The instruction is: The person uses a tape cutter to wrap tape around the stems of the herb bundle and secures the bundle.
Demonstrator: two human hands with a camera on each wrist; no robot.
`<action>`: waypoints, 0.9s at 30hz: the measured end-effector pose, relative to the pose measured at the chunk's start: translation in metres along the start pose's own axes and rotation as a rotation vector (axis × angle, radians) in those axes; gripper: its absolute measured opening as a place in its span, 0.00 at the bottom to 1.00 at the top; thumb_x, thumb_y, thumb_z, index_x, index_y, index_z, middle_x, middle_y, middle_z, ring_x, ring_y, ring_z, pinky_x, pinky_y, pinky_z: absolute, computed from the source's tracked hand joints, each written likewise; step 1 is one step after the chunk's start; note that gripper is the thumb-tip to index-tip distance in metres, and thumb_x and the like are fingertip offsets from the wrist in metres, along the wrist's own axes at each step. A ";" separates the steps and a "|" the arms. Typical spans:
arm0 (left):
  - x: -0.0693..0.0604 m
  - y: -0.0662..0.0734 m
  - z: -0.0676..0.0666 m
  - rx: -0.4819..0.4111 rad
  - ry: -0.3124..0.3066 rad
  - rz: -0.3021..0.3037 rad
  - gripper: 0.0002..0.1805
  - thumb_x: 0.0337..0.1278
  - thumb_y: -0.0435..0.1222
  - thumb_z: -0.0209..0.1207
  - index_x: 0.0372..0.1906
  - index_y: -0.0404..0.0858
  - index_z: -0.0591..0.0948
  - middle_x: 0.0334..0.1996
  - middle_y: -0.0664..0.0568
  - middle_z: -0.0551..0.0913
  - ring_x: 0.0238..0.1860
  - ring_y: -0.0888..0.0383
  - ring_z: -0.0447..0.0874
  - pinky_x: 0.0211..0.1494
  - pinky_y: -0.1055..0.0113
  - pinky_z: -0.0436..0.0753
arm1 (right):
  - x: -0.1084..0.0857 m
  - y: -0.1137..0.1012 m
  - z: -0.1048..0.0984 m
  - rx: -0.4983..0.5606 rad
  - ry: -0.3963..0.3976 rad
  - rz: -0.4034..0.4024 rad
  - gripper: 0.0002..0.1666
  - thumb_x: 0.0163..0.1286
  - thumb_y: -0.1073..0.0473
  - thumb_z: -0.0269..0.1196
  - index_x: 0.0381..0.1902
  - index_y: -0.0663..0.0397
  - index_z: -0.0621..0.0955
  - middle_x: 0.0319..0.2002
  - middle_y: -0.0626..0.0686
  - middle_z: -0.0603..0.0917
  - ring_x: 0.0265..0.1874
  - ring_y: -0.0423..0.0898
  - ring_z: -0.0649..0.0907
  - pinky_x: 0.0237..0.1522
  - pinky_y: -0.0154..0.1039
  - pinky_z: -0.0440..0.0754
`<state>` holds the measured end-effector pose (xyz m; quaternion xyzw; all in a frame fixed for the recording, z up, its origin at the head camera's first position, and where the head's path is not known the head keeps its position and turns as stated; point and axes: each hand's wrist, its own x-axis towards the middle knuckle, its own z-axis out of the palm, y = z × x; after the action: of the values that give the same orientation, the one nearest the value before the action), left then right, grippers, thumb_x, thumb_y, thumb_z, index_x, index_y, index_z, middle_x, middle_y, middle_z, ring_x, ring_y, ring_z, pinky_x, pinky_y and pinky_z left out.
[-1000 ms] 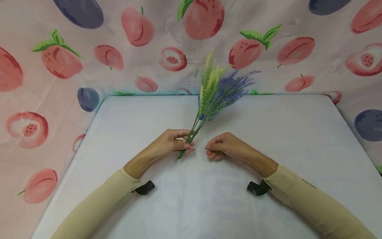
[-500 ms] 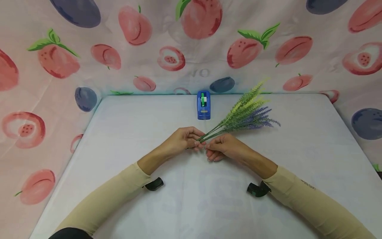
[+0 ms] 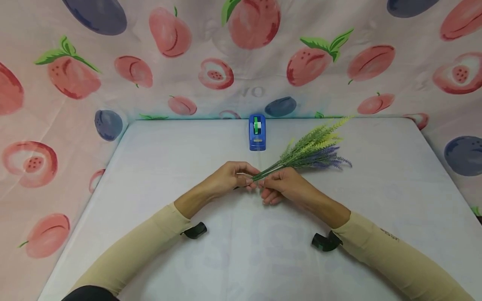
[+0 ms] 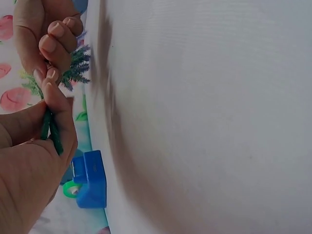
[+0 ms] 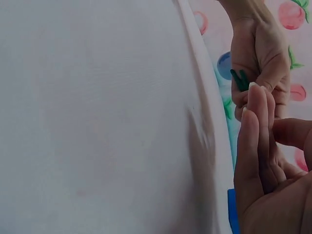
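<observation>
My left hand [image 3: 229, 177] pinches the green stems of a bunch of artificial flowers [image 3: 310, 150], with yellow-green and purple spikes slanting to the upper right. Two green stem ends [image 4: 52, 131] show at the left hand [image 4: 29, 170] in the left wrist view. Beside the stems is my right hand [image 3: 288, 184], thumb and index tips close together, other fingers bent. In the right wrist view the right hand [image 5: 273, 180] has longer, straighter-looking fingers, near the left hand [image 5: 261, 58]. Whether it holds something thin or touches the stems, I cannot tell.
A blue tape dispenser [image 3: 257, 142] with a green core stands near the back edge of the white table [image 3: 180, 138], beyond the hands. Behind rises a fruit-print cloth [image 3: 150, 37]. Black devices [image 3: 196, 230] hang at both sleeve cuffs.
The left hand has moved right with the bunch, bringing the stems to the right hand. The flowers have tilted down to the right, uncovering the blue dispenser. The right hand has barely moved.
</observation>
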<state>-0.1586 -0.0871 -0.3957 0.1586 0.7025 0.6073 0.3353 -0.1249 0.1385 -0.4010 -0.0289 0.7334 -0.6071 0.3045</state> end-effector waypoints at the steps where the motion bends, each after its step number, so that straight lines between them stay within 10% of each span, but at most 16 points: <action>1: 0.000 0.000 0.000 0.002 -0.003 0.005 0.17 0.69 0.20 0.50 0.59 0.27 0.78 0.51 0.38 0.83 0.43 0.49 0.86 0.52 0.59 0.84 | 0.000 -0.001 0.001 -0.007 0.012 -0.003 0.20 0.77 0.55 0.59 0.48 0.70 0.85 0.28 0.54 0.89 0.28 0.45 0.90 0.34 0.42 0.88; 14: 0.004 0.000 0.000 -0.060 -0.013 0.023 0.24 0.66 0.16 0.47 0.66 0.27 0.70 0.54 0.35 0.83 0.40 0.54 0.87 0.46 0.64 0.84 | -0.001 -0.007 0.007 -0.073 0.133 -0.102 0.20 0.78 0.53 0.59 0.42 0.66 0.87 0.27 0.56 0.88 0.27 0.50 0.90 0.35 0.48 0.89; 21: 0.003 0.003 0.002 -0.058 -0.007 0.022 0.25 0.66 0.16 0.48 0.67 0.25 0.67 0.54 0.34 0.83 0.39 0.57 0.88 0.46 0.64 0.85 | -0.002 -0.008 0.011 -0.678 0.410 -0.384 0.17 0.75 0.50 0.62 0.29 0.52 0.87 0.11 0.41 0.79 0.12 0.42 0.77 0.17 0.37 0.71; 27: 0.004 0.003 0.001 -0.040 0.002 0.013 0.23 0.67 0.17 0.49 0.65 0.26 0.67 0.55 0.29 0.81 0.39 0.56 0.88 0.47 0.62 0.85 | 0.000 -0.012 0.012 -1.015 0.618 -0.446 0.20 0.70 0.46 0.67 0.20 0.46 0.79 0.11 0.44 0.72 0.11 0.42 0.71 0.13 0.38 0.64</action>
<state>-0.1611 -0.0831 -0.3938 0.1557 0.6895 0.6236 0.3338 -0.1228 0.1252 -0.3910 -0.1450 0.9603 -0.2129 -0.1069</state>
